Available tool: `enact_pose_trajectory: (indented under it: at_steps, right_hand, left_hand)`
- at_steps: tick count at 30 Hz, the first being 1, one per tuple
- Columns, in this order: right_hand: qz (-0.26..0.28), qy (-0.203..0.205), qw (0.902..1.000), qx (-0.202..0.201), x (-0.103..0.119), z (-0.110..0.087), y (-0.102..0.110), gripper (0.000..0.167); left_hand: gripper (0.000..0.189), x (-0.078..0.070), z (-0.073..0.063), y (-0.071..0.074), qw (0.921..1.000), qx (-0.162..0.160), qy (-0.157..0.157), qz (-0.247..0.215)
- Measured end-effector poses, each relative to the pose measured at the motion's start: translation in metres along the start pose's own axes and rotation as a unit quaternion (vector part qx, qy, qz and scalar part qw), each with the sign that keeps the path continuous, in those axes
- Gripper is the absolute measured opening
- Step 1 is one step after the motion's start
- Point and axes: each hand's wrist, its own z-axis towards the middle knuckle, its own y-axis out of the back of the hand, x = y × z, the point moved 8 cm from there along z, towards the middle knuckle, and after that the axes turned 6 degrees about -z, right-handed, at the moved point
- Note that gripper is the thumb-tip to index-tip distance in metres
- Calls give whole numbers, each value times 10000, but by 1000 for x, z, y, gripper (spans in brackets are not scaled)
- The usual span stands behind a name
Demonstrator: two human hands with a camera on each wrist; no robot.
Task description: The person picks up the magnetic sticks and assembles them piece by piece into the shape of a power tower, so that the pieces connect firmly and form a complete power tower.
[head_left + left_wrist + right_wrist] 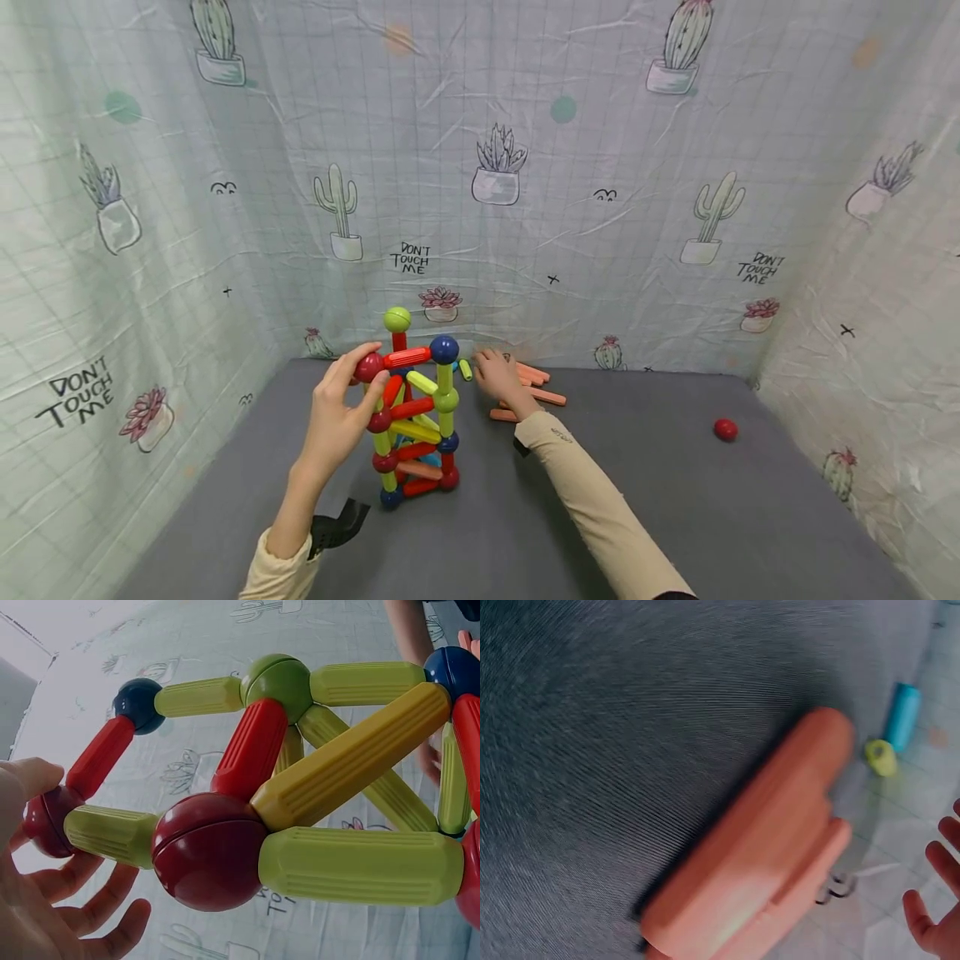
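Observation:
A tower of magnetic rods and balls (415,432) stands upright, left of the middle of the table. My left hand (337,417) holds the dark red ball (369,368) at its top left corner, thumb on one side and fingers on the other. In the left wrist view, a yellow-green rod (112,835) and a red rod (101,756) join that ball. Behind the tower, my right hand (498,379) reaches over the table beside the orange rods (543,397). In the right wrist view its fingers are spread, near a short yellow-green rod (881,757) and a blue rod (904,716).
A loose red ball (725,429) lies far to the right on the grey table (637,500). A cactus-print curtain (495,275) hangs behind the table and along both sides. A light green ball (397,319) tops the tower's back post.

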Motion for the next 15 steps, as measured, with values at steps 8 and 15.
enact_pose_trajectory:
  at_steps: [8,15]
  right_hand:
    - [-789,187,9941,715,9,-6,-33,41]
    - [-1021,224,9877,1163,10,-9,-42,42]
  left_hand:
    - [39,-5,-1,1,10000,-33,50,29]
    - [40,-3,0,-1,9998,27,196,14]
